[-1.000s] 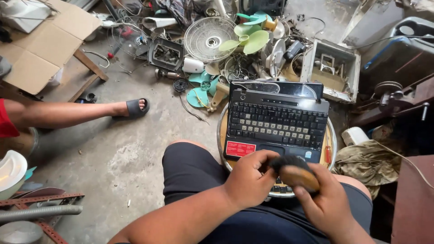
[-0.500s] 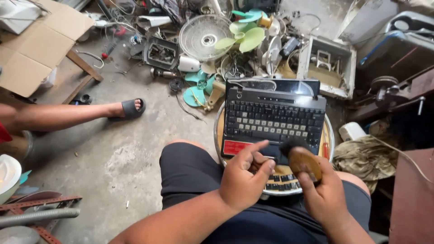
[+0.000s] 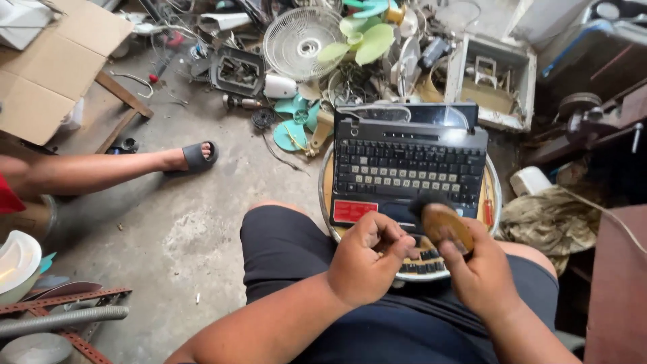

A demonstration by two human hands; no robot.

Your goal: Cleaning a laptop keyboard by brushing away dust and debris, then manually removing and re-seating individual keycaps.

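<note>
While the laptop (image 3: 410, 168) lies open on a round tray (image 3: 495, 195) just past the person's knees, its near edge overhanging the rim, it could tip if pressed; the right hand (image 3: 480, 269) grips a wooden-backed brush (image 3: 446, 226) at that edge; the left hand (image 3: 367, 259) is curled shut just beside it, and I cannot tell what it pinches; hard strokes may lift loose keys into the fan parts (image 3: 303, 40) beyond.
</note>
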